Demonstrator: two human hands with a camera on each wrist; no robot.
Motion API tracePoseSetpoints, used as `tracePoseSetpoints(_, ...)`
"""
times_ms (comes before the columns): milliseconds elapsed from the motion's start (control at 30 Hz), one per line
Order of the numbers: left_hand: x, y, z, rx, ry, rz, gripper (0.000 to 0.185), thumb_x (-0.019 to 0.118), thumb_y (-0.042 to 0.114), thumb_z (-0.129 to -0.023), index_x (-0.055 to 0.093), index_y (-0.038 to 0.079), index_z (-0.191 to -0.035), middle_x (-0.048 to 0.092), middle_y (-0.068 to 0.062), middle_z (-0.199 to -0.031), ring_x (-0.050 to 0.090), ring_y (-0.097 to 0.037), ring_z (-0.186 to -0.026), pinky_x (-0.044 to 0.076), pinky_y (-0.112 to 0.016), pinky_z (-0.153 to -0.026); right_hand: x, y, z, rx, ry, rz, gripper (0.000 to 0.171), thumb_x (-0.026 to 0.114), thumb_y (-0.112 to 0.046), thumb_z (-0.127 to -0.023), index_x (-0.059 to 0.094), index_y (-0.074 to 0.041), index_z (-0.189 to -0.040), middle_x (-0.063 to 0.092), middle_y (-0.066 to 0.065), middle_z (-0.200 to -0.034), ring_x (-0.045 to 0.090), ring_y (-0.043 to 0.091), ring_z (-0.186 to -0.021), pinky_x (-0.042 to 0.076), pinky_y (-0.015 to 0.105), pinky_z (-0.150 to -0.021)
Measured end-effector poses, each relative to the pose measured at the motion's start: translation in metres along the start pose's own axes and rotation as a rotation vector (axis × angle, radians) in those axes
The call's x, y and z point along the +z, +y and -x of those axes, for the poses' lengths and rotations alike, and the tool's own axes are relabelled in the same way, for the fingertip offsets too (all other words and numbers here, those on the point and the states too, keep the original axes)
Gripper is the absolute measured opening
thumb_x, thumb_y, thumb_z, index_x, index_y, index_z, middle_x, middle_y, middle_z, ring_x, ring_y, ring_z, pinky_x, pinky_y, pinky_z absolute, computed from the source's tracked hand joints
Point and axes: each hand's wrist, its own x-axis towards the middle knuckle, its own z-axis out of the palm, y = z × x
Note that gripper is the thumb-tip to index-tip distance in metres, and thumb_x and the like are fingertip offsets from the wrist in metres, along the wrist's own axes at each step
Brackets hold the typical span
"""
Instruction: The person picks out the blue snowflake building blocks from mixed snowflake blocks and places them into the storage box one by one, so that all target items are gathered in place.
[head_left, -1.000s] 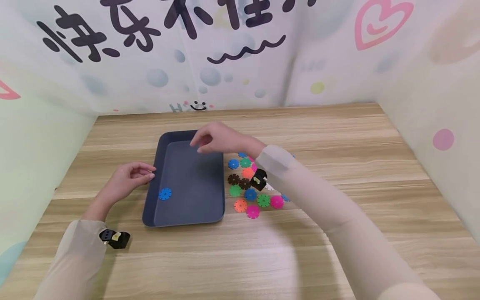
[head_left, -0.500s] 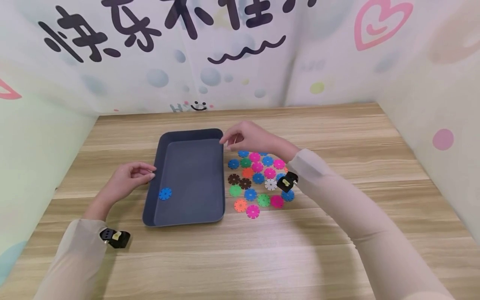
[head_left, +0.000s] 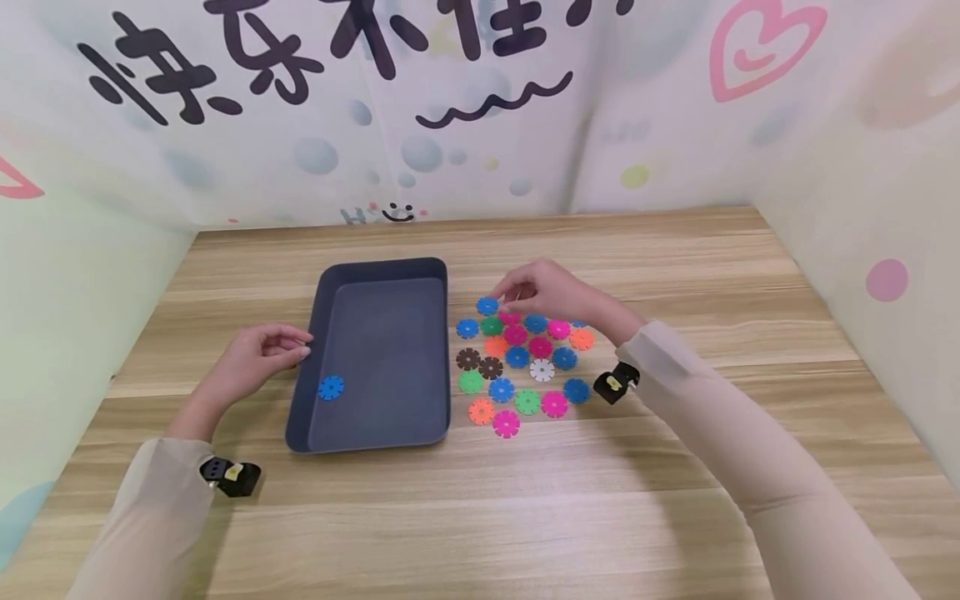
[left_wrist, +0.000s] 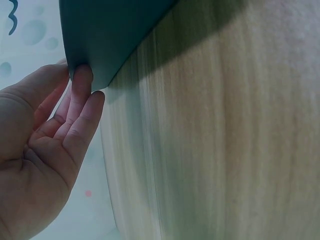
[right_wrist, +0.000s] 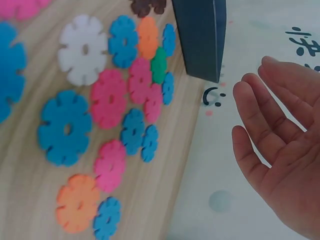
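Observation:
The left hand [head_left: 258, 358] pinches the left rim of a dark blue-grey rectangular tray [head_left: 386, 333], thumb and fingertips on its edge. The left wrist view shows those fingers [left_wrist: 80, 107] against the tray's wall. One blue notched interlocking disc [head_left: 330, 387] lies inside the tray, near its left side. My right hand [head_left: 547, 287] is over the back of a group of notched plastic discs, its fingertips right beside a blue disc [head_left: 487, 306]. In the right wrist view the right hand [right_wrist: 285, 135] has relaxed fingers and holds nothing.
To the tray's right, several notched discs lie flat, among them a white disc [head_left: 542, 370], a brown disc [head_left: 468, 359], an orange disc [head_left: 482, 411] and a pink disc [head_left: 506, 424]. A printed cloth wall [head_left: 465, 158] borders the wooden table [head_left: 450, 525] behind.
The right hand has moved right from above the tray, over its right rim, and down to the back of the discs. The left hand and the tray have stayed in place.

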Motion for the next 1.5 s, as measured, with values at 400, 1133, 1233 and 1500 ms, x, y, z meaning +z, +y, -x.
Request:
tracePoseSetpoints(400,0.001,-0.003,-0.001,-0.018,-0.004,0.015,0.031,0.059,0.014,-0.091,0.057,-0.007,-0.113,0.062,-0.02,-0.099,0.061,-0.012,-0.077,0.052,-0.023,-0.067,-0.004,0.03,0.034,0.082,0.058,0.004,0.023,0.063,-0.004,-0.086,0.065,0.003,-0.108,0.066,0.014,-0.098,0.062,0.024,-0.084,0.051,0.033,-0.076)
tracePoseSetpoints(1133,0.0,-0.002,0.0,-0.025,-0.001,0.026,0.033,0.058,0.015,-0.091,0.056,-0.008,-0.114,0.061,-0.022,-0.1,0.061,-0.006,-0.076,0.051,-0.021,-0.068,0.007,0.065,0.084,0.094,0.106,0.038,0.021,0.067,-0.004,-0.082,0.068,0.0,-0.103,0.067,0.008,-0.094,0.062,0.018,-0.083,0.052,0.028,-0.073)
tracePoseSetpoints(1233,0.001,-0.001,0.001,-0.025,0.003,0.025,0.032,0.059,0.016,-0.091,0.057,-0.007,-0.113,0.062,-0.021,-0.099,0.061,-0.007,-0.076,0.051,-0.021,-0.067,0.01,0.067,0.086,0.067,0.13,0.044,0.02,0.068,-0.001,-0.081,0.068,0.001,-0.1,0.067,0.01,-0.093,0.061,0.02,-0.083,0.052,0.031,-0.073)
tracePoseSetpoints(1500,0.002,-0.001,0.001,-0.018,0.006,0.034,0.033,0.059,0.016,-0.091,0.057,-0.008,-0.113,0.062,-0.021,-0.098,0.061,-0.008,-0.076,0.051,-0.021,-0.067,0.02,0.067,0.09,0.107,0.159,0.121,0.022,0.071,-0.006,-0.08,0.069,-0.002,-0.102,0.06,0.007,-0.093,0.053,0.021,-0.083,0.048,0.031,-0.072)
